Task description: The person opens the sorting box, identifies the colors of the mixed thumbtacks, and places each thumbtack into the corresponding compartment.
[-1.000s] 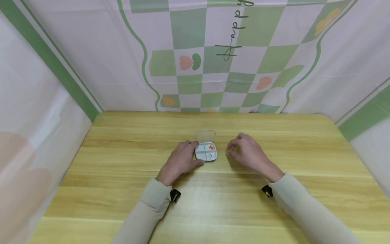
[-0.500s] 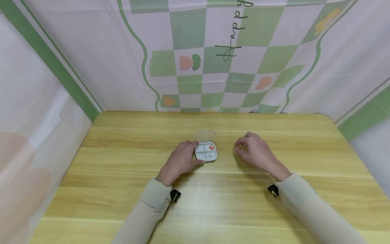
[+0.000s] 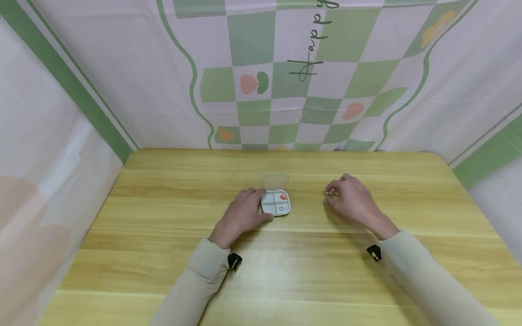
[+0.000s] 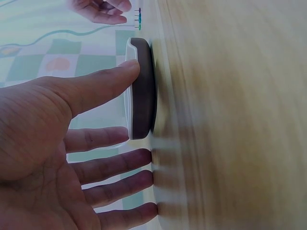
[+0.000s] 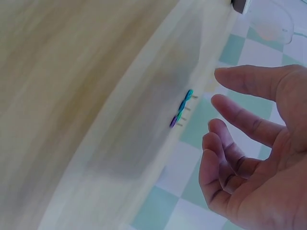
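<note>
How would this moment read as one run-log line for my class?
Left hand: holds divided case | lid: open | small pieces: inside case | right hand: holds nothing visible, near studs

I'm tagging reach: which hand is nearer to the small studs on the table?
The right hand: it is close to the small studs, not touching them. The left hand is farther off, to their left, holding the divided case.

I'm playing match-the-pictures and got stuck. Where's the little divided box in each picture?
Head: the divided box is just below centre, beside the left hand.
Left wrist: edge-on, its dark side is just above centre, by the thumb.
Right wrist: a dark corner and the clear lid, top right.
All share the checked cloth.
</note>
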Demonstrator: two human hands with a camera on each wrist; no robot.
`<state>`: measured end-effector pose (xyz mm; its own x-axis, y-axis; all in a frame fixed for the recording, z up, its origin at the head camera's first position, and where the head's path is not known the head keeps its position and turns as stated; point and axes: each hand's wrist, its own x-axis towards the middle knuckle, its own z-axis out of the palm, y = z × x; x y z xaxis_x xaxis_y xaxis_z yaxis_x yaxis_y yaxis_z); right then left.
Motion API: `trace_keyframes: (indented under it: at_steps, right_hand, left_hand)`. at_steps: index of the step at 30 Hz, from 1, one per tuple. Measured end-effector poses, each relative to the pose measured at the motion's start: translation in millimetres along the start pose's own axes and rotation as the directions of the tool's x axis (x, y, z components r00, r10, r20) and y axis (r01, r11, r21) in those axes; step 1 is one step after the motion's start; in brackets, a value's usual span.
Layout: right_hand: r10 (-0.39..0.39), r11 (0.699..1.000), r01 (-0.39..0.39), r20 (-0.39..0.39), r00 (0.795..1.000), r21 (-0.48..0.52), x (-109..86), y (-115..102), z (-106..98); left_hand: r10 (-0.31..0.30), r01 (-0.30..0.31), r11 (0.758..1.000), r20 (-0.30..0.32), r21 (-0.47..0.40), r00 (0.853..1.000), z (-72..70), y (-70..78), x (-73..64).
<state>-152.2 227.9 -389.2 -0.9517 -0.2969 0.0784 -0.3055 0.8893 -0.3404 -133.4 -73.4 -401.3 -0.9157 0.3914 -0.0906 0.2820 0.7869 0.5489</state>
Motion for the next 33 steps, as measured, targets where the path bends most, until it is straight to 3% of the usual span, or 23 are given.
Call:
trace_keyframes:
  at_steps: [18, 33]
  right_hand:
    - [0.124, 0.992, -0.124, 0.027, 0.992, -0.006, 2.5, 19, -3]
    - [0.120, 0.993, -0.120, -0.001, 0.993, -0.019, 2.9, 23, 0]
  left_hand:
    - [0.008, -0.008, 1.000, -0.001, 0.011, 1.000, 1.5, -2.1, 2.0]
    - [-0.001, 0.001, 1.000, 0.007, 0.021, 1.000, 0.3, -0.1, 0.6]
